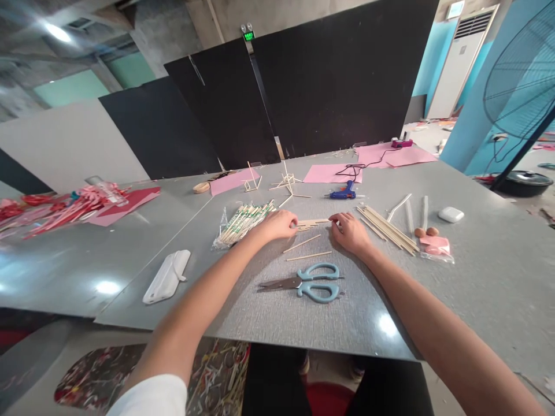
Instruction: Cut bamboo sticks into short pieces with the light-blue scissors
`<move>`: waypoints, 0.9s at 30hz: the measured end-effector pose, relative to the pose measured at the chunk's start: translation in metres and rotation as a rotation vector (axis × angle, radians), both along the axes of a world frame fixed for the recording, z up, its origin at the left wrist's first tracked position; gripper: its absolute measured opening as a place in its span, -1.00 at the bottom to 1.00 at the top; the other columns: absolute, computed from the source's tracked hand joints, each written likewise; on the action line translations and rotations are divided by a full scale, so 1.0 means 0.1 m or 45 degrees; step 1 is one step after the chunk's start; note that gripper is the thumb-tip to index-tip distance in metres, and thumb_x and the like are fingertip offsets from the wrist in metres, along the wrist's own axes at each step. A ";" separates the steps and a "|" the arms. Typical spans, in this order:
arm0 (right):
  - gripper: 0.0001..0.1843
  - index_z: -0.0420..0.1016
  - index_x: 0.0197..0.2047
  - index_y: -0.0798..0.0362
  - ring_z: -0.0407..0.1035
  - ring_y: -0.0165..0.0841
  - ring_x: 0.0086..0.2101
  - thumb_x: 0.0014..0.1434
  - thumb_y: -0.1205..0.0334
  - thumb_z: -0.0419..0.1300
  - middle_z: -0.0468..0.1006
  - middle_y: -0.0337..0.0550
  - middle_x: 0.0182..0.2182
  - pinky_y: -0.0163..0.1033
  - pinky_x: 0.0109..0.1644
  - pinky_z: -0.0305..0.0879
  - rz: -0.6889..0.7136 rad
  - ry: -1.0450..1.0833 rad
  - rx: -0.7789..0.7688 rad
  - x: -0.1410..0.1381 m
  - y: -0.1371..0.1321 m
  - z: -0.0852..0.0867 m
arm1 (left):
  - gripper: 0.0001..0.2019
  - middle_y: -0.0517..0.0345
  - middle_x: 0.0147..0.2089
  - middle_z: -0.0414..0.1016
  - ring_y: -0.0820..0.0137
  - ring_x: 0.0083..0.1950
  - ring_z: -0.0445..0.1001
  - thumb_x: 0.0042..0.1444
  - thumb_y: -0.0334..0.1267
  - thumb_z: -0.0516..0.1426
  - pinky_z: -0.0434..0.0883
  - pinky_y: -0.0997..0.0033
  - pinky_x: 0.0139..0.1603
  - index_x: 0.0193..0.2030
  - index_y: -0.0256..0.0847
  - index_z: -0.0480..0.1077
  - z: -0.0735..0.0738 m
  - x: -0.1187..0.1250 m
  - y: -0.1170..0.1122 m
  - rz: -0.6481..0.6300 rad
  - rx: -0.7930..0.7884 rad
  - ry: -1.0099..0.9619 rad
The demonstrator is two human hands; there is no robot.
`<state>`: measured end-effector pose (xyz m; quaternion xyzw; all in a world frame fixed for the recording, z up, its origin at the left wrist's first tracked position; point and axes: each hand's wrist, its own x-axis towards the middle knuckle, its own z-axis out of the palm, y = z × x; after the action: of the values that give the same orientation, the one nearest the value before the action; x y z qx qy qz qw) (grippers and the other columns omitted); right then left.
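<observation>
Between my hands lies a small row of thin wooden sticks (313, 223), flat on the grey table. My left hand (281, 224) is closed at their left ends, fingers curled. At the right end of the longest stick, my right hand (350, 232) is closed, with thumb and forefinger at its tip. Two loose sticks (309, 256) lie just nearer to me. Below those rest scissors (299, 283) with light blue handles, blades pointing left. A plastic bag of wrapped sticks (247, 222) is beside my left hand, and a bundle of longer sticks (390, 231) is right of my right hand.
Farther back are a blue glue gun (344, 192), joined stick frames (287, 180) and pink paper sheets (333, 173). A white phone-shaped object (167, 277) lies left. At right are a white case (451, 214) and a pink packet (436, 246). Red strips (82, 211) lie far left.
</observation>
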<state>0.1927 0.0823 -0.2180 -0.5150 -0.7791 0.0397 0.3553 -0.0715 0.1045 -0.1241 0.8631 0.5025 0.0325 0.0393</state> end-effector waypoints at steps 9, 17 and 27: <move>-0.72 0.61 0.06 0.11 0.50 -0.09 0.01 0.40 0.35 0.12 0.70 0.09 -0.07 -0.12 0.05 0.35 0.016 0.004 -0.023 0.00 0.01 0.00 | -0.81 -0.33 -0.11 0.70 -0.07 -0.03 0.65 0.19 -0.28 0.24 0.44 0.11 0.04 -0.22 -0.27 0.71 -0.12 -0.03 -0.02 -0.044 0.052 0.263; -0.70 0.68 0.07 0.07 0.48 -0.11 0.02 0.45 0.33 0.13 0.69 0.05 -0.03 -0.10 0.13 0.38 0.185 -0.041 0.027 -0.07 -0.07 0.02 | -0.81 -0.35 -0.19 0.69 -0.07 -0.07 0.66 0.19 -0.37 0.20 0.43 0.10 0.05 -0.26 -0.30 0.69 -0.14 0.01 -0.08 0.010 0.077 0.216; -0.70 0.75 0.06 -0.01 0.47 -0.12 0.04 0.46 0.25 0.18 0.66 0.04 0.05 -0.03 0.22 0.40 0.345 -0.133 0.036 -0.17 -0.14 0.00 | -0.82 -0.10 -0.17 0.69 0.19 -0.18 0.56 0.26 -0.24 0.18 0.43 0.24 -0.02 -0.20 -0.22 0.63 -0.21 -0.26 -0.25 0.185 0.055 -0.412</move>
<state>0.1762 0.0684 -0.2177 -0.4014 -0.8593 0.0493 0.3130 -0.0978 0.0792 -0.1447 0.8087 0.5498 0.1846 0.0985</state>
